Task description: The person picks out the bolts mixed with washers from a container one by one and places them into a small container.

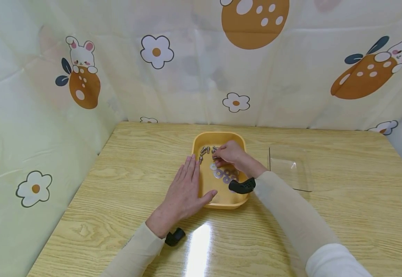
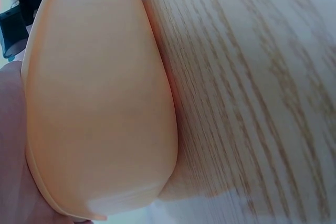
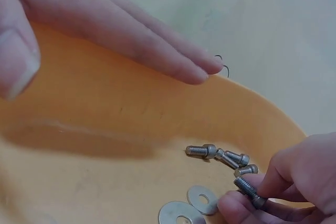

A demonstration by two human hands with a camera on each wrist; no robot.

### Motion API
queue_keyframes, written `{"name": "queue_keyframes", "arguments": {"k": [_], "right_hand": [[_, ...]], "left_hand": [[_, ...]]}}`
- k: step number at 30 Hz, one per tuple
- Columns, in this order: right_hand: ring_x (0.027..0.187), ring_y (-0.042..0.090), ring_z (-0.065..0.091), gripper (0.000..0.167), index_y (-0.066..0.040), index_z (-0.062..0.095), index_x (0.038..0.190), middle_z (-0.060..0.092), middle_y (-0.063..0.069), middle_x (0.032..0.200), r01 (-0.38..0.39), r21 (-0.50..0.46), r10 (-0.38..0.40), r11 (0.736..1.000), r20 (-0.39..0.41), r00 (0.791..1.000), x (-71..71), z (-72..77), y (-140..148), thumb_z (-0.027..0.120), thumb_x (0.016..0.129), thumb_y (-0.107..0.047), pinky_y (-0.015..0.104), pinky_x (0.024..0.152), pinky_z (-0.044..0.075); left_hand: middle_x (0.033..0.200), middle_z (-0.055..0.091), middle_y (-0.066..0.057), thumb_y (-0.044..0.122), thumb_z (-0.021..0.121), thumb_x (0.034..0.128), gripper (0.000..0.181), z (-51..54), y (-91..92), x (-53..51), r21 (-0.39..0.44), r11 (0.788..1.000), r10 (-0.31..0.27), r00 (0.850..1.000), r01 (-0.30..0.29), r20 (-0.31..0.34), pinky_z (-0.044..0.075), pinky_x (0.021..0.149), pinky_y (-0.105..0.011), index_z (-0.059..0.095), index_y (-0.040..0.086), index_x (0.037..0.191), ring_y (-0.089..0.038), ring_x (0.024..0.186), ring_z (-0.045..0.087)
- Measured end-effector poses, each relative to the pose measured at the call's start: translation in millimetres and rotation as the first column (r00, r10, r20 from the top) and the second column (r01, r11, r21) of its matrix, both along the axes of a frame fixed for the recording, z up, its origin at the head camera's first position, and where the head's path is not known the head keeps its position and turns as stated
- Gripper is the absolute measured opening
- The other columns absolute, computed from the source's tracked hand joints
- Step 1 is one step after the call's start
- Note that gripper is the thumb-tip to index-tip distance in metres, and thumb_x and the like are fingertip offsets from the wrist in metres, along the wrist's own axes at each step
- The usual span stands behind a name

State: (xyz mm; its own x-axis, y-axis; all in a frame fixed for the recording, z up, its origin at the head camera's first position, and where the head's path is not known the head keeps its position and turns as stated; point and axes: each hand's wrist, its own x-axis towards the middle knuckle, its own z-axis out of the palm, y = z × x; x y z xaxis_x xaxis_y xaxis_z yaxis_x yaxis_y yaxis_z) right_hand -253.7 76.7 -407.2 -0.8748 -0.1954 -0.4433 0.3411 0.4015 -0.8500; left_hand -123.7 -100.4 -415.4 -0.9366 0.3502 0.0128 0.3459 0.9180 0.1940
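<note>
- A wooden table (image 1: 135, 161), pale yellow-brown with wavy grain, its surface glossy enough to throw back a bright white reflection (image 1: 198, 250) near the front.
- A yellow-orange tray (image 1: 221, 206), standing upright.
- A transparent rectangular piece (image 1: 285, 169), right of the tray, apart from it.

Worn on your head, the widest camera looks forward and down over your left hand (image 1: 183, 188), your right hand (image 1: 235, 154) and the wood-grain table (image 1: 142, 165), a printed curtain (image 1: 194, 77) behind. Your left-wrist camera faces the outer wall of the orange plastic tray (image 2: 100, 93) at close range, the picture turned so tabletop fills its right side. From your right wrist, the near view peers into that tray, past washers (image 3: 194, 195) and socket-head screws (image 3: 197, 151), toward your left hand. All three views share the tray; head and right-wrist views share both hands.
</note>
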Motion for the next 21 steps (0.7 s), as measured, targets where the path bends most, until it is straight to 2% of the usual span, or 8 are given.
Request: {"name": "queue_keyframes", "arguments": {"k": [5,11,15,18,21], "right_hand": [[0.060,0.013,0.069,0.028,0.013,0.067,0.114,0.070,0.009,0.075,0.032,-0.077,-0.031,0.996,0.013,0.999,0.4,0.4,3,0.062,0.095,-0.007,0.027,0.066,0.060],[0.071,0.014,0.073,0.031,0.015,0.063,0.120,0.072,0.019,0.099,0.041,-0.174,-0.036,0.984,0.032,0.999,1.5,2.5,7,0.060,0.097,-0.006,0.030,0.078,0.061],[0.077,0.015,0.073,0.031,0.012,0.064,0.122,0.070,0.023,0.110,0.018,-0.199,-0.010,0.980,0.040,0.999,3.4,9.0,10,0.060,0.098,-0.008,0.031,0.085,0.060],[0.082,0.017,0.072,0.032,0.012,0.062,0.125,0.067,0.026,0.116,-0.011,-0.233,0.019,0.972,0.031,0.999,4.8,14.8,14,0.057,0.100,-0.007,0.037,0.094,0.056],[0.091,0.023,0.072,0.033,0.014,0.059,0.127,0.069,0.022,0.109,-0.039,-0.277,0.045,0.960,0.017,0.999,6.8,19.7,18,0.055,0.100,-0.005,0.045,0.103,0.050]], "left_hand": [[0.167,0.003,-0.017,0.070,0.038,0.0947,0.101,0.1,2.2,-0.2,-0.001,1.000,-0.002,1.000,0.002,0.004,0.011,0.127,-0.041,0.010,-0.004,0.157,-0.027,0.156,-0.001],[0.167,0.002,-0.017,0.069,0.038,0.0952,0.100,0.3,3.2,0.4,0.011,1.000,-0.010,1.000,0.009,0.005,0.011,0.127,-0.041,0.009,-0.004,0.157,-0.028,0.156,-0.002],[0.167,0.001,-0.018,0.069,0.039,0.0953,0.100,-0.2,2.4,0.8,0.009,1.000,-0.009,1.000,0.009,0.003,0.010,0.127,-0.041,0.007,-0.004,0.157,-0.028,0.155,-0.003],[0.166,0.001,-0.018,0.068,0.039,0.0953,0.100,-0.1,1.8,1.0,0.009,1.000,-0.008,1.000,0.008,-0.001,0.010,0.126,-0.040,0.008,-0.004,0.157,-0.028,0.155,-0.003],[0.167,0.002,-0.017,0.068,0.040,0.0950,0.100,-0.4,1.3,1.1,0.015,1.000,-0.005,1.000,0.006,-0.005,0.010,0.126,-0.040,0.010,-0.004,0.157,-0.027,0.156,-0.003]]}}
